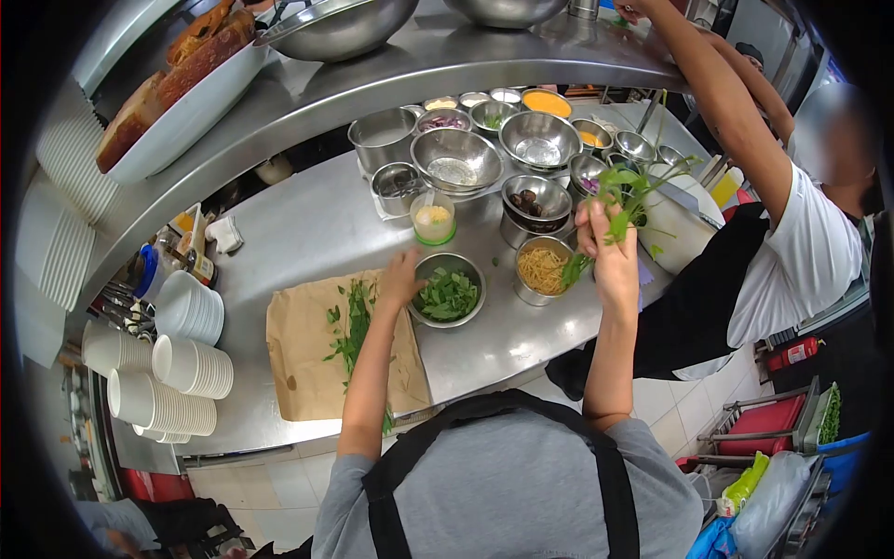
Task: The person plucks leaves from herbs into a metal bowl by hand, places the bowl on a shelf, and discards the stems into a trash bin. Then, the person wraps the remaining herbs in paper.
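My right hand [612, 253] is raised on the right, closed around a bunch of leafy green stems [631, 200]. Below those leaves stands a metal container of thin yellow strips [543, 270]. My left hand [401, 279] is at the left rim of a metal bowl of green leaves [448, 294]; its fingers are partly blurred, and whether they hold anything cannot be made out. More green stems [354, 321] lie on a brown paper sheet [303, 354], partly behind my left forearm. A green-based tub [433, 224] stands just behind the leaf bowl.
Metal bowls [456, 158] crowd the back of the steel counter [270, 233]. White bowls and cups [168, 401] are stacked at the left. A steel shelf [391, 86] crosses above. A co-worker in a white shirt [792, 265] stands at the right, one arm reaching up to the shelf.
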`<control>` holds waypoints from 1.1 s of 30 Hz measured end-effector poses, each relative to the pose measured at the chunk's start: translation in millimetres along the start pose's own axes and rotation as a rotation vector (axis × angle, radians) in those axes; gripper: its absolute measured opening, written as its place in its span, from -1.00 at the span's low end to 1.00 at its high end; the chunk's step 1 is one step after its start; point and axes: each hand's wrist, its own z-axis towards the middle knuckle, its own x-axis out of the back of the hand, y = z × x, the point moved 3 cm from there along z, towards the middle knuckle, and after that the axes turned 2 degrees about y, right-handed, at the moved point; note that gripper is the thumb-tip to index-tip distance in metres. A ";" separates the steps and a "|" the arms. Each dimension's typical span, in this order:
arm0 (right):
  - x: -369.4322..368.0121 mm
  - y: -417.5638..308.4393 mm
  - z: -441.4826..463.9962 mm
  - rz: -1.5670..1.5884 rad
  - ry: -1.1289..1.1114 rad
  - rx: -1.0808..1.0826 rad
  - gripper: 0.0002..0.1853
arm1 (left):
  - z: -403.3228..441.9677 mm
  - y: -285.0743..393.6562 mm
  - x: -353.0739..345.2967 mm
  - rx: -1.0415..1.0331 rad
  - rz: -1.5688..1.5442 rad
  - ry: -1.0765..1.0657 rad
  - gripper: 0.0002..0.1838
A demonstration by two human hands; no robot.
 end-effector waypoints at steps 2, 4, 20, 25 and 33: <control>4.3 -4.1 -6.1 0.007 0.014 -0.025 -0.76 | -14.1 -34.4 -25.9 0.227 0.012 -0.282 -0.48; 9.9 -10.4 -9.3 0.018 0.035 -0.022 -0.75 | -21.4 -35.8 -30.4 0.221 -0.036 -0.247 -0.59; 71.3 -42.6 -64.6 0.033 0.194 0.014 -0.80 | 181.1 105.3 49.1 0.113 -0.576 -0.287 -0.57; 97.6 -53.0 -86.6 0.025 0.264 0.026 -0.81 | 267.6 139.9 0.0 0.264 -1.146 -0.458 -0.69; 126.2 -52.5 -104.9 -0.038 0.337 -0.011 -0.81 | 327.3 216.8 -44.7 0.479 -1.624 -0.383 -0.69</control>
